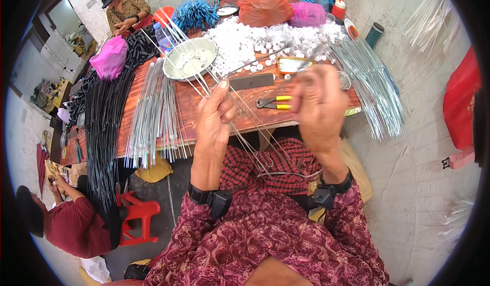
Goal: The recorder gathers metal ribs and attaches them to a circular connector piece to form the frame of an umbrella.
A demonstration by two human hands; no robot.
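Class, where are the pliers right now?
In the head view, the pliers lie right of centre on the table, left of the right hand, below the dark bar.

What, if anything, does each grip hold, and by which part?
Left grip: thin rods, pinched near mid-length between thumb and fingers. Right grip: too blurred to tell.

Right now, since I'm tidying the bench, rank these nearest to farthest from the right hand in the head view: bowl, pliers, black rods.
1. Pliers, just left of the right hand
2. Bowl, farther left and back
3. Black rods, farthest left
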